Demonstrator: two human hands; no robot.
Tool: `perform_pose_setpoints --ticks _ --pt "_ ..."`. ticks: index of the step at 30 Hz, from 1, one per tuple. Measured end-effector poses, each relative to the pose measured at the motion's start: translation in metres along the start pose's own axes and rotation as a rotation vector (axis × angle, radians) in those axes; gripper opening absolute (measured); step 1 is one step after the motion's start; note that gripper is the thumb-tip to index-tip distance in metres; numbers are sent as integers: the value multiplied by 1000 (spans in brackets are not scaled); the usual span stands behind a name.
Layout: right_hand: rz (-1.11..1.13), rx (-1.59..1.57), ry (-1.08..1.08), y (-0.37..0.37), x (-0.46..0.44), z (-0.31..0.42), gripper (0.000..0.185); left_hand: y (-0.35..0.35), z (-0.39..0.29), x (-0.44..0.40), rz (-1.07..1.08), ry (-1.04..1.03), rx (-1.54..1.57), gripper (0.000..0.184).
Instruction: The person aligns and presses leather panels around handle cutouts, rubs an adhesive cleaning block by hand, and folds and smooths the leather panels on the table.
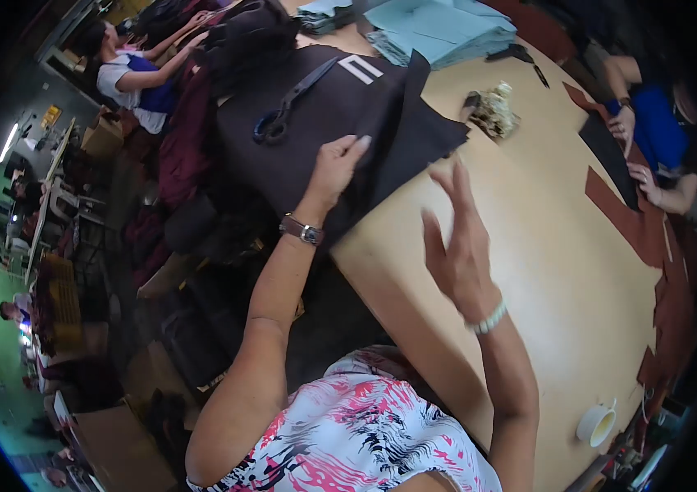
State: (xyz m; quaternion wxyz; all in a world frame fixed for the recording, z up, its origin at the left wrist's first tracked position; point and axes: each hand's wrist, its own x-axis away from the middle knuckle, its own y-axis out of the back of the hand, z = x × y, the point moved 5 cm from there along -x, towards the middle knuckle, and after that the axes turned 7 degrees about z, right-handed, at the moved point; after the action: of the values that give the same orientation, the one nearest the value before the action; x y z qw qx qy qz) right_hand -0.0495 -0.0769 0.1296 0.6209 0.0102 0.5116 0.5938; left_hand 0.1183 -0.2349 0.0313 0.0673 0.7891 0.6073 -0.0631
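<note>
A stack or sheet of dark fabric (283, 176) lies at the table's near left corner, one flap folded up along its right side. My left hand (336, 168), with a watch at the wrist, is closed in a pinch on the fabric beside that fold. My right hand (461, 246) hovers over the bare tabletop, fingers spread and slightly blurred, holding nothing. Large dark-handled scissors (287, 107) rest on the fabric above my left hand. Near their tip is a white angular piece (361, 70), bracket-shaped.
Light blue fabric (443, 33) is stacked at the table's far side. A scrap bundle (492, 111) sits nearer. A co-worker's hands (644, 176) touch reddish-brown strips (623, 217) at right. A white cup (596, 425) stands lower right. Another person (139, 78) handles dark cloth at upper left.
</note>
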Motion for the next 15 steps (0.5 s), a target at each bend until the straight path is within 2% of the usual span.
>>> perform_pose_setpoints --ticks 1,2,4,6,7,8,10,11,13,15 --pt "-1 -140 -65 -15 -27 -1 71 -3 -6 3 26 -44 -36 29" --pt "-43 -185 -28 -32 -49 -6 72 -6 -12 5 65 -82 -84 23" --pt "-3 -227 -212 -64 -77 -31 86 -7 -11 3 119 -135 -107 14" --pt "-39 -79 -287 -82 -90 -53 97 -6 -33 13 115 -190 -354 14" --pt "-51 -58 -338 -89 -93 -62 104 -5 -36 13 181 -168 -358 16" --pt "-67 -54 -369 -92 -91 -67 104 -3 -38 12 283 -43 -448 17" --pt "-129 0 -321 -97 -86 -79 103 1 -46 10 373 -59 -524 22" --pt "-171 -30 -313 -98 -82 -85 94 6 -43 7 351 -91 -446 24" --pt "-195 -154 -381 -96 -76 -92 88 17 -36 -1 310 -157 -283 28" --pt "-251 -224 -399 -92 -73 -96 79 26 -32 -5 351 -58 -306 31"
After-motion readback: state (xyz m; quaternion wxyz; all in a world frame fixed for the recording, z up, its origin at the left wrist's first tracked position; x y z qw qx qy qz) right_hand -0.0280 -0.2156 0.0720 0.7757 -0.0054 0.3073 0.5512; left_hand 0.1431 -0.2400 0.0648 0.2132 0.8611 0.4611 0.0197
